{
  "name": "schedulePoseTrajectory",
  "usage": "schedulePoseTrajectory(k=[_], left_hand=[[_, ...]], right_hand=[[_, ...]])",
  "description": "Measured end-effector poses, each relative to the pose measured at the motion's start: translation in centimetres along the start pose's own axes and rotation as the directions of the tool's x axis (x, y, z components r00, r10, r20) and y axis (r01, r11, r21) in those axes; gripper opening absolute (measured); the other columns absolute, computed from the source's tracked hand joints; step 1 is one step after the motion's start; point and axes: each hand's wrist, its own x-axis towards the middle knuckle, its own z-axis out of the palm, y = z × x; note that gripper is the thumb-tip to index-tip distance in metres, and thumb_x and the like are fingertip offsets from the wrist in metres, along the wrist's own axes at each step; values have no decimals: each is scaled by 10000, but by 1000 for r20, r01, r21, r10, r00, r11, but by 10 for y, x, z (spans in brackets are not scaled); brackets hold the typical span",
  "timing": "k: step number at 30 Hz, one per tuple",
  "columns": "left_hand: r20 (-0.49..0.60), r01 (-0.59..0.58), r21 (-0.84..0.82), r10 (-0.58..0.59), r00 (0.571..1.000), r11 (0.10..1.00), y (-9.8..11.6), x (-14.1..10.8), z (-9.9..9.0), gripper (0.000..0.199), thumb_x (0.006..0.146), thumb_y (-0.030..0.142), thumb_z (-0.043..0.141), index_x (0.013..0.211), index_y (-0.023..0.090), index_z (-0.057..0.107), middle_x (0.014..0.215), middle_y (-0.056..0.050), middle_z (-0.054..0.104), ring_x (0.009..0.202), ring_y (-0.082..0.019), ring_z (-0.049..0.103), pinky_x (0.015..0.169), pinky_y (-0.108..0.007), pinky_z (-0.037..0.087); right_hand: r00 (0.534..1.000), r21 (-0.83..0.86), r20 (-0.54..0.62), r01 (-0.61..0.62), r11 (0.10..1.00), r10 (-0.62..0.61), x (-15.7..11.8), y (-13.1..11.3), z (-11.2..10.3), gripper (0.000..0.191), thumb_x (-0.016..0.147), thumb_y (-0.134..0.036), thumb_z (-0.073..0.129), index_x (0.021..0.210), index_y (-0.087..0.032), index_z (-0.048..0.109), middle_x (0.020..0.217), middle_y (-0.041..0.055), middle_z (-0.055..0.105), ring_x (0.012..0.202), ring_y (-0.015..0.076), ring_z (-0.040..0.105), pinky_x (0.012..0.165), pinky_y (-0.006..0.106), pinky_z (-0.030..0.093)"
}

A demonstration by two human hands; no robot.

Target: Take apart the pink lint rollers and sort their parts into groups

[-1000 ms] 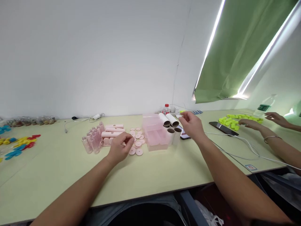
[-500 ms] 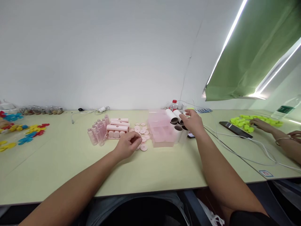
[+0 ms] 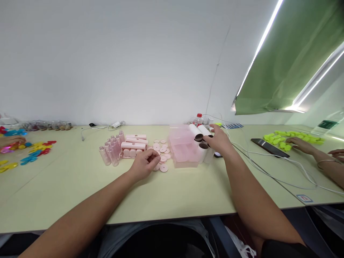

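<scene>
My left hand (image 3: 145, 164) rests by the pale pink discs (image 3: 163, 168), its fingers curled together; whether they pinch anything is hidden. Left of it lie pink tubes (image 3: 133, 145) over round pink pieces, and beside those stand clear pink bottles (image 3: 113, 154). A translucent pink box (image 3: 185, 163) has its lid raised at the back. My right hand (image 3: 218, 139) reaches over white tubes (image 3: 194, 131) stacked at the box's right side. Its fingertips are at the dark end of one tube, and the grip there is partly hidden.
A red-capped bottle (image 3: 199, 119) stands behind the box. White cables (image 3: 252, 152) and a black phone (image 3: 270, 147) lie to the right. Another person's hand (image 3: 301, 145) touches yellow-green pieces (image 3: 276, 138). Coloured pieces (image 3: 34, 156) lie far left, near another hand (image 3: 12, 141).
My right hand has shifted slightly left and lower at the tubes. My left hand has barely moved. Another person's hand has come into view at the far left.
</scene>
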Motion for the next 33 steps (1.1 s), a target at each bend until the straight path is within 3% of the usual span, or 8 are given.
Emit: schedulePoseTrajectory(k=[8,13,16,20,23,25,28,33], left_hand=[[-179,4,-76,-17,984,997,-6,6,-12,189,820,356,635,732,192,610,582,25,551,515,-98,458,480,-237,359],[-192,86,-332,-156,969,940,-4,11,-20,337,854,508,604,824,173,622,667,-6,599,518,-96,504,463,-235,397],[-51,107,-554,-162,985,825,1,13,-21,544,790,627,634,1091,175,615,917,-75,674,688,-149,620,531,-269,498],[28,171,-653,-202,979,738,-2,17,-27,580,733,625,699,1065,160,598,818,-54,662,653,-151,610,540,-269,479],[-96,165,-571,-266,959,804,-9,20,-35,493,720,568,732,957,156,601,753,-31,635,617,-141,578,536,-265,443],[-225,104,-458,-228,948,883,-11,22,-41,467,705,539,753,937,164,598,799,-32,644,695,-157,597,602,-276,467],[-344,47,-212,-119,931,976,-10,21,-44,416,718,490,757,953,179,613,852,-25,649,779,-163,600,682,-278,476],[-285,51,-51,-64,956,997,-3,14,-36,430,765,480,722,1071,195,622,935,-27,655,823,-168,594,708,-281,485]], right_hand=[[970,-3,-232,-78,997,76,-2,-10,-36,653,781,-252,545,1415,-179,406,1298,163,602,1070,354,594,890,514,474],[883,207,-438,282,937,-168,-38,-47,-32,561,879,-327,482,1413,-238,334,1347,151,525,954,272,619,767,424,526],[895,283,-196,444,850,-402,-78,-85,-4,475,896,-329,477,1352,-240,372,1261,145,547,962,259,617,788,404,526],[672,357,95,665,656,-734,-116,-125,36,311,890,-253,497,1193,-202,456,1236,147,542,1098,262,563,866,389,499],[678,280,272,624,730,-683,-122,-132,58,343,916,-298,495,1234,-183,443,1254,155,558,1067,263,585,772,356,492],[708,155,382,584,796,-594,-121,-130,68,379,916,-322,507,1258,-171,450,1187,147,611,1006,266,612,733,342,472],[671,-32,535,624,781,-514,-119,-122,78,304,902,-334,517,1144,-153,558,1064,143,656,941,278,628,723,344,452],[631,-117,593,682,721,-500,-122,-119,85,277,900,-339,494,1030,-144,641,1042,151,661,891,277,631,678,341,437]])
